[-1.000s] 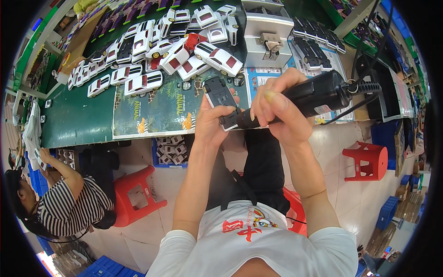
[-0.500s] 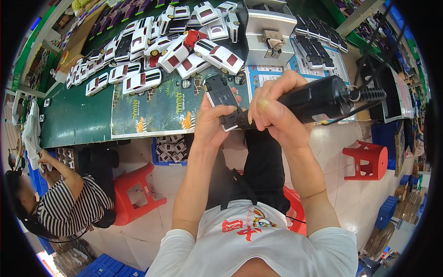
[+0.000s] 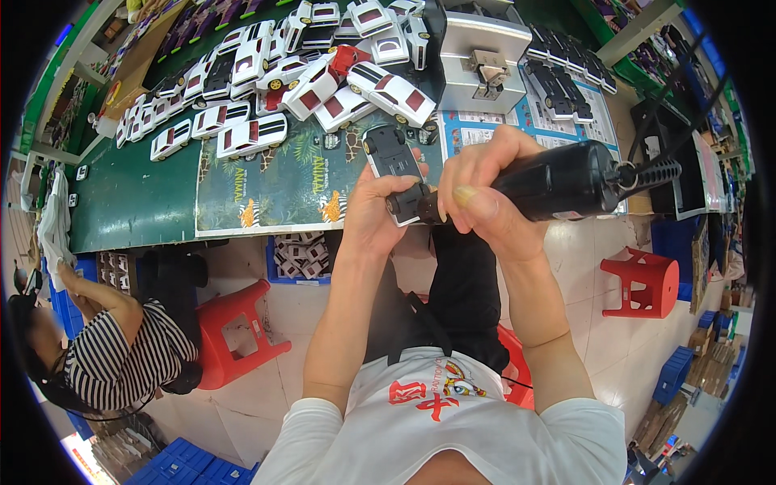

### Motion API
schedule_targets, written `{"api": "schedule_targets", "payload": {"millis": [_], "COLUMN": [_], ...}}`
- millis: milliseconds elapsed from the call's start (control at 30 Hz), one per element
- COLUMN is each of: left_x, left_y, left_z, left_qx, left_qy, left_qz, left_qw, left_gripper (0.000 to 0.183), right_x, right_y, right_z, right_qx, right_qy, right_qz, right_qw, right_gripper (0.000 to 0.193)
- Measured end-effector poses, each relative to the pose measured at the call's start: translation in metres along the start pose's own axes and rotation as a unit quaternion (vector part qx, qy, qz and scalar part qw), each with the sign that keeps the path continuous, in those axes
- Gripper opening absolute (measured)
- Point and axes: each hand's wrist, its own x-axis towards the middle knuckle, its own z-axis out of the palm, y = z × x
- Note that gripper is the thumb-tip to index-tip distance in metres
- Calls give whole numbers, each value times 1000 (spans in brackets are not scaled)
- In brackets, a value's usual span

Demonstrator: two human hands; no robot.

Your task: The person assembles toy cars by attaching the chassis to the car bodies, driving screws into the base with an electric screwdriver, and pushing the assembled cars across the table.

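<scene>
My left hand (image 3: 370, 212) is closed on a toy car (image 3: 390, 155) turned over, its black underside facing up, with the thumb laid across it. A black corded electric screwdriver (image 3: 550, 182) lies nearly level in my right hand (image 3: 495, 194), whose fingers wrap round its front end. The screwdriver's tip meets the near end of the car's underside, close to my left thumb; the exact contact point is hidden. Beyond my hands, white toy cars (image 3: 391, 93) with dark red windows are heaped on the green table (image 3: 121, 202).
A silver metal fixture (image 3: 483, 69) stands behind my right hand. Black car undersides (image 3: 558, 90) lie in rows to its right. Below the table edge sits a blue crate (image 3: 301, 280) of white parts. Red stools (image 3: 640, 283) stand on the floor; a person in stripes (image 3: 133, 347) works at left.
The car and both hands stay together, with the car's tilt slightly altered and my left thumb a little higher in view. The person at left has moved their arms.
</scene>
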Motion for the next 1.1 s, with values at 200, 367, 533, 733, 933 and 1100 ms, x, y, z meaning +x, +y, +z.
{"api": "schedule_targets", "payload": {"millis": [200,367,533,733,933,1100], "left_x": [0,-2,-19,-40,-75,-108], "left_y": [0,5,38,147,270,310], "left_z": [-1,-3,8,4,-81,-137], "left_qx": [-7,0,55,815,983,964], "left_qy": [-13,-15,-118,-165,76,229], "left_qz": [-2,-8,-61,113,80,134], "left_qw": [1000,1000,990,543,149,14], "left_gripper": [50,46,39,59,64,72], "right_x": [-2,-3,-3,-16,-28,-31], "right_y": [-2,-2,-18,-57,-56,-54], "right_z": [2,-1,-16,-88,-153,-188], "right_qx": [-43,-12,12,-120,-247,-237], "right_qy": [-8,-20,-85,5,126,176], "right_qz": [-23,-19,-78,-104,-78,-61], "right_qw": [999,1000,993,987,958,954], "right_gripper": [32,31,22,17,9,6]}}
